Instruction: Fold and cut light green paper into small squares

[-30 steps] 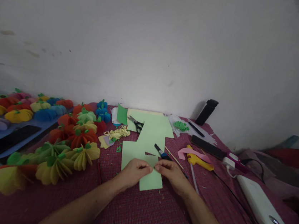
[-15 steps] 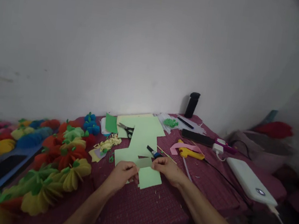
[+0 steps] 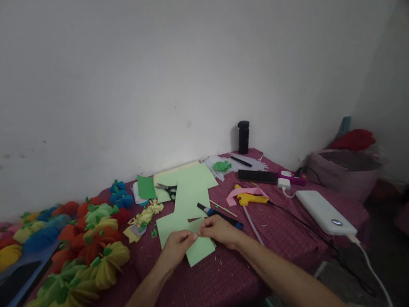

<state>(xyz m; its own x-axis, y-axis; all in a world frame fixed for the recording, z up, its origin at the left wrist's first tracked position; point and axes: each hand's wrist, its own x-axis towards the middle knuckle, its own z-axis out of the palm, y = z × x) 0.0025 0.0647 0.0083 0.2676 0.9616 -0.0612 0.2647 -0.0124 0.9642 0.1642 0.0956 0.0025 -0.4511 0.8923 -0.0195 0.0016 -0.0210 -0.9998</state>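
A maroon-clothed counter [image 3: 234,280] carries a pale green paper sheet [image 3: 199,249] lying flat near its front edge. Left hand [image 3: 175,246] and right hand [image 3: 220,230] pinch its far edge between them, fingers closed.

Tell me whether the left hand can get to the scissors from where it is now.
Probably yes. The scissors lie in the open on the green paper sheets, beyond the left hand, with only flat paper between. But that hand, with the right hand, pinches a small paper piece.
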